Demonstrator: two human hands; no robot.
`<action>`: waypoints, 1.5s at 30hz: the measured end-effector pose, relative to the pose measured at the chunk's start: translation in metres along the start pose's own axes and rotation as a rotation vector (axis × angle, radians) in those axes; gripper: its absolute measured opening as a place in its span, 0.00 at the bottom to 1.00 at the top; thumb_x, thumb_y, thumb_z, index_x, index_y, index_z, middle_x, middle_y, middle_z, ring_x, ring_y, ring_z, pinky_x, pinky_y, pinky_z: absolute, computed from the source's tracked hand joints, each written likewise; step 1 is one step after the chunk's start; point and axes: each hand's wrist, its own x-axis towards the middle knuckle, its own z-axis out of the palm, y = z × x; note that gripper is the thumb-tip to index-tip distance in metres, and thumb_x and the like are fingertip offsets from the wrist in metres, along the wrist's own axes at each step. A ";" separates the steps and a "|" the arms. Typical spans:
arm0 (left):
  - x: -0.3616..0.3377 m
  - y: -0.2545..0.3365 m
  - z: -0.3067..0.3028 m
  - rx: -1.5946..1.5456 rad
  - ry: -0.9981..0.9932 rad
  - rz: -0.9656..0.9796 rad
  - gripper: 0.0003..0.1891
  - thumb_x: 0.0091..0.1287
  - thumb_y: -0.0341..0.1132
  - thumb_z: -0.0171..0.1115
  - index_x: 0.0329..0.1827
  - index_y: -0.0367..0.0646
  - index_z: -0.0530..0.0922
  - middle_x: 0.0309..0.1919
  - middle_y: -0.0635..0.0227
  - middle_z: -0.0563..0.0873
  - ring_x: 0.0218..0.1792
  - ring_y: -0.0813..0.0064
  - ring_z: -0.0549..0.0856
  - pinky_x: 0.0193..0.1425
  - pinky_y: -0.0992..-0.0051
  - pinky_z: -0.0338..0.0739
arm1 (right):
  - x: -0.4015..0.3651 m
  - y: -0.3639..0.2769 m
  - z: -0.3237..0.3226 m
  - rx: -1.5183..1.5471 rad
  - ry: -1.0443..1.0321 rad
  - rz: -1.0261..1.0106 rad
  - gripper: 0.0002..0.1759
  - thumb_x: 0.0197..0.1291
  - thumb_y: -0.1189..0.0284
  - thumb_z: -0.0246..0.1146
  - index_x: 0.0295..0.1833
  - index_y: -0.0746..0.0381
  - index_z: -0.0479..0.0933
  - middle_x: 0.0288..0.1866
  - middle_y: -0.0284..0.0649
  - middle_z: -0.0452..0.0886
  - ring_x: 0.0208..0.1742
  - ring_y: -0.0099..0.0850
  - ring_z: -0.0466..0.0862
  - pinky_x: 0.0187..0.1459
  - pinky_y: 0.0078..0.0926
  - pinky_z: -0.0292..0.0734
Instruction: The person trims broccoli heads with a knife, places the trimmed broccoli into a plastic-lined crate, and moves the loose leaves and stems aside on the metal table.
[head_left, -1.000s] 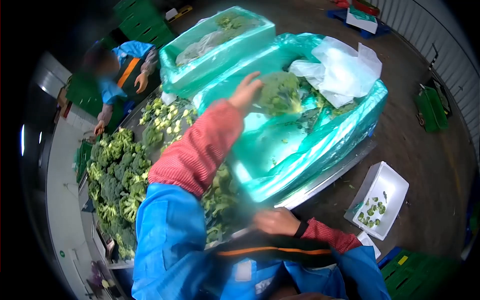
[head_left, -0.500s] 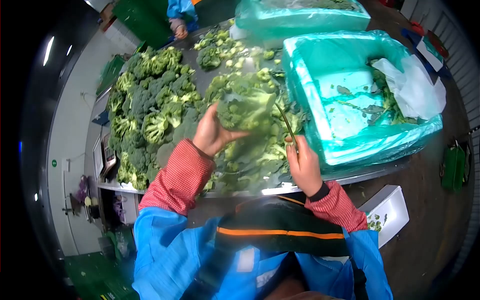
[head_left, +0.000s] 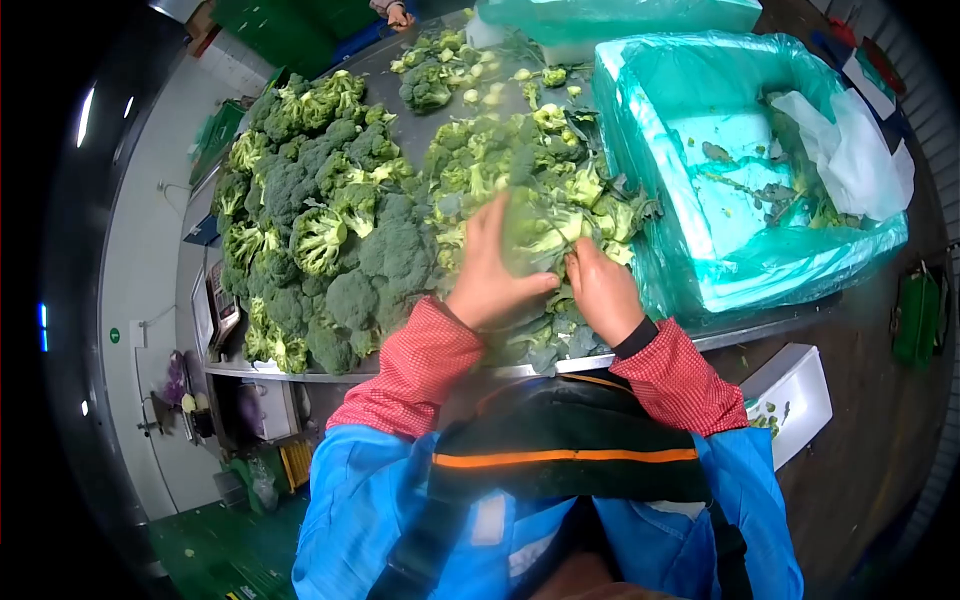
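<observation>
My left hand point(head_left: 500, 270) reaches over the pile of cut broccoli, fingers pointing away from me and thumb stretched to the right. Between its thumb and fingers is a broccoli head point(head_left: 528, 235), smeared by motion. Close on its right, my right hand point(head_left: 604, 290) is closed around a knife point(head_left: 560, 228); the thin blade shows only faintly against the green. Beneath both hands lie loose broccoli pieces, stalks and leaves point(head_left: 590, 185). To the left, a large heap of broccoli heads point(head_left: 350, 250) covers the metal table point(head_left: 400, 130).
A crate lined with green plastic point(head_left: 660, 200) stands at right, with leaves and a white sheet point(head_left: 840, 160) inside. Behind it is another lined crate point(head_left: 620, 22). A white box point(head_left: 795, 400) sits low at right. Another person's hand point(head_left: 400, 17) shows at the far edge.
My left hand has moved right and nearer to my right hand, which has turned inward with the knife. The view has shifted slightly, and the other person's hand is farther up.
</observation>
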 end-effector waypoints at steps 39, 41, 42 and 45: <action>0.013 -0.041 -0.060 -0.156 0.120 0.145 0.49 0.42 0.40 0.67 0.77 0.45 0.65 0.66 0.55 0.71 0.70 0.57 0.71 0.75 0.63 0.64 | 0.013 0.003 -0.052 -0.248 0.126 -0.418 0.09 0.58 0.70 0.66 0.35 0.56 0.71 0.27 0.37 0.74 0.24 0.36 0.81 0.24 0.34 0.76; 0.016 -0.034 -0.079 -0.055 0.070 0.215 0.49 0.42 0.40 0.68 0.75 0.46 0.66 0.66 0.52 0.70 0.70 0.55 0.70 0.75 0.61 0.63 | 0.015 0.000 -0.050 -0.303 0.164 -0.469 0.09 0.56 0.70 0.66 0.35 0.55 0.71 0.26 0.37 0.73 0.23 0.35 0.81 0.23 0.33 0.75; 0.017 -0.029 -0.086 -0.023 0.030 0.234 0.49 0.42 0.40 0.68 0.75 0.46 0.67 0.66 0.51 0.70 0.70 0.54 0.70 0.75 0.60 0.63 | 0.017 -0.001 -0.049 -0.332 0.183 -0.494 0.09 0.55 0.71 0.66 0.35 0.55 0.70 0.25 0.36 0.72 0.23 0.34 0.80 0.23 0.33 0.75; 0.016 -0.016 -0.102 0.093 -0.087 0.283 0.48 0.42 0.40 0.69 0.75 0.48 0.67 0.66 0.48 0.68 0.69 0.49 0.69 0.75 0.59 0.64 | 0.023 -0.008 -0.045 -0.456 0.168 -0.479 0.08 0.54 0.72 0.64 0.34 0.54 0.70 0.24 0.35 0.71 0.22 0.33 0.80 0.21 0.32 0.74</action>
